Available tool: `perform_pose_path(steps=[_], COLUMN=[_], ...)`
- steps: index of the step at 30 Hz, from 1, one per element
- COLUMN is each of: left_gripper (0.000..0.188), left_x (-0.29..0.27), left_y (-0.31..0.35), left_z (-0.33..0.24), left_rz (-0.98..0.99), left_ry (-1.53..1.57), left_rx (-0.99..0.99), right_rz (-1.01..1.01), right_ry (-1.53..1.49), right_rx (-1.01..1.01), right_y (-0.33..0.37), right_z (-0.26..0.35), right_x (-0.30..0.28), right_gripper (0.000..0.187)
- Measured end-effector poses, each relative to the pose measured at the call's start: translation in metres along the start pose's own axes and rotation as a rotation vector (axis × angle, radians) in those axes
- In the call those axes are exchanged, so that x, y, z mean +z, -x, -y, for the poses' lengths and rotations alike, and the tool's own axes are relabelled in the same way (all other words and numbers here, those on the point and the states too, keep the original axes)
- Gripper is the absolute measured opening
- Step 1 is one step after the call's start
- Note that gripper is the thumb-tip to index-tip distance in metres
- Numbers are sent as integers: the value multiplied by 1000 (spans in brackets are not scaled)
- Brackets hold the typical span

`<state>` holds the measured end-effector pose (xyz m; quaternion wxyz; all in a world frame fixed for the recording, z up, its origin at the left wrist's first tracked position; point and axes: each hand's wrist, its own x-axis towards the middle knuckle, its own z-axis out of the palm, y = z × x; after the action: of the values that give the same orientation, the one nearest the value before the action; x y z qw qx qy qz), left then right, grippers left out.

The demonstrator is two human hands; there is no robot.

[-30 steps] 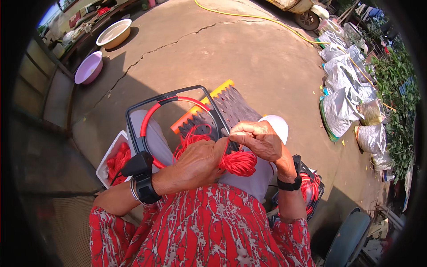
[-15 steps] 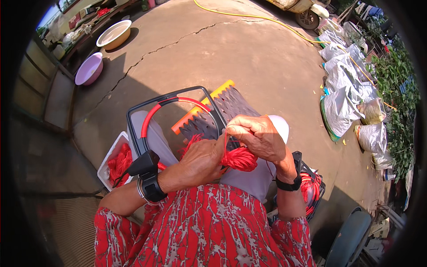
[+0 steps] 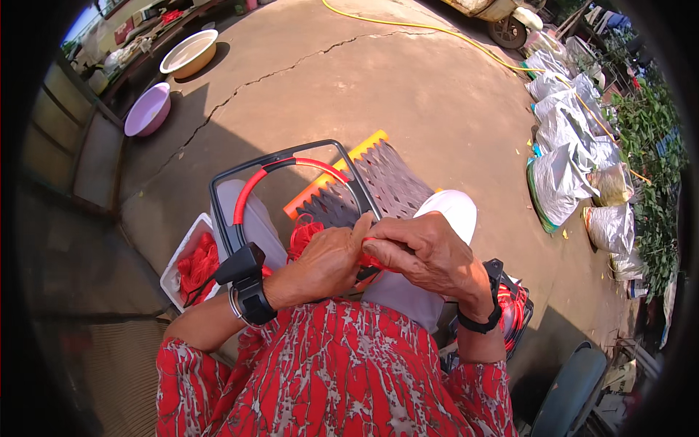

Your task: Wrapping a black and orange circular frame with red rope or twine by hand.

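Across my lap, my left hand (image 3: 326, 261) and my right hand (image 3: 431, 256) meet with fingertips pressed together around red cord (image 3: 374, 256). Most of the cord's bundle is hidden behind the right hand. Loose red strands (image 3: 304, 231) show beyond the left hand. A black frame (image 3: 277, 154) leans over my left thigh, and a red and black ring (image 3: 244, 198) sits inside it. Past my hands, a grey slotted mat (image 3: 386, 175) with an orange edge strip (image 3: 370, 144) lies on the ground.
A white box (image 3: 172, 275) of red cord stands by my left leg; a dark basket (image 3: 526, 309) with red cord is at my right. Pink basin (image 3: 149, 109) and tan basin (image 3: 191, 57) sit far left. White sacks (image 3: 564, 182) line the right side; a yellow hose (image 3: 437, 30) crosses behind.
My right hand has turned over and come down in front of the red cord bundle, covering most of it. The left hand has stayed nearly in place.
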<state>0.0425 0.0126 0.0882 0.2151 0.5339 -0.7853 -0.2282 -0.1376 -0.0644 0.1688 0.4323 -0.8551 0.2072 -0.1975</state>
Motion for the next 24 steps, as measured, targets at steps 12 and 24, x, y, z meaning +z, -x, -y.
perform_pose_path(steps=[12, 24], left_gripper=[74, 82], left_x=[-17, -42], left_y=[-4, -17], left_z=[24, -19], left_rz=[-176, -182], left_ry=[121, 358], left_rx=[-145, 99], right_rz=[174, 35], right_ry=[-364, -641], right_rx=[238, 454], right_y=[26, 0], right_z=[-33, -84], right_x=[43, 26], right_gripper=[21, 24])
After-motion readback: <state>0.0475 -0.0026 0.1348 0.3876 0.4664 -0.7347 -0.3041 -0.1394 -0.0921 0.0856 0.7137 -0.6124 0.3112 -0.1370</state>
